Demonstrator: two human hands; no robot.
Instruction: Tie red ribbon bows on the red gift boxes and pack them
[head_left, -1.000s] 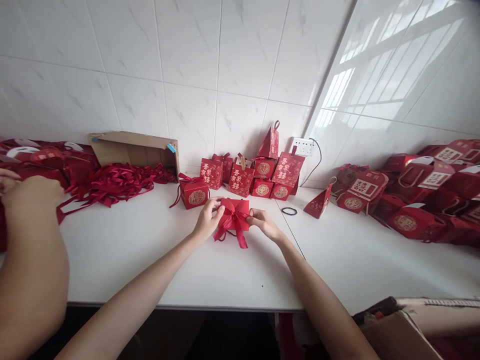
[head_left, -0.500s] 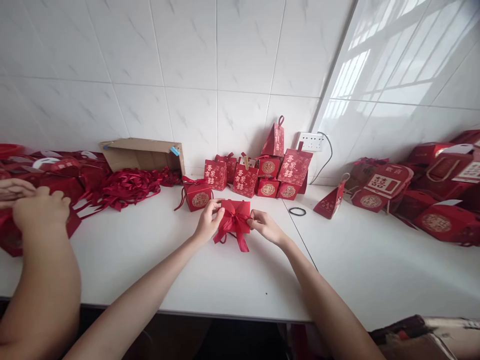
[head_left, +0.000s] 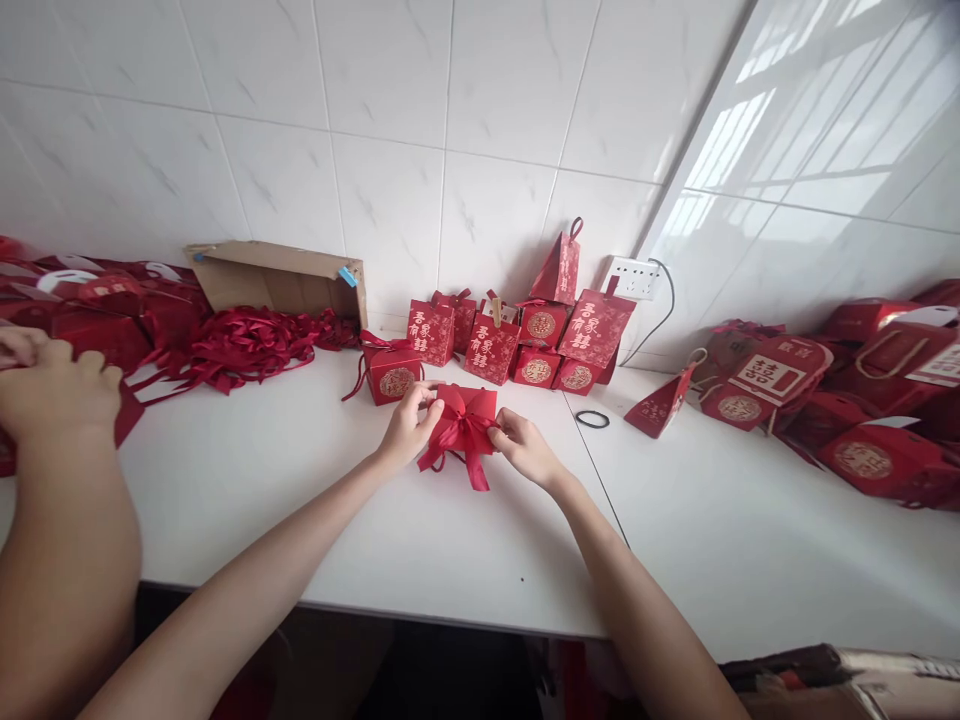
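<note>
In the middle of the white table (head_left: 352, 550) sits a small red gift box (head_left: 487, 398) with a shiny red ribbon bow (head_left: 463, 425) on its upper side. Two ribbon tails hang down the side facing me. My left hand (head_left: 409, 425) is closed at the box's left edge, thumb and fingers at the bow's left loop. From the right, my right hand (head_left: 527, 448) pinches the right loop of the bow. The fingertips partly cover the ribbon, so how far each loop runs is hidden.
Behind stand several finished red boxes (head_left: 491, 345). Left are a heap of red ribbons (head_left: 247, 345), a cardboard box (head_left: 277, 275) and another person's hands (head_left: 64, 385). Right lie a black ring (head_left: 592, 419), a triangular box (head_left: 660, 403) and a box pile (head_left: 862, 400). A power strip (head_left: 631, 277) is by the wall.
The camera view has tilted slightly. Both my hands stay at the bow, with only small finger shifts. The other person's hands sit slightly further left in the view.
</note>
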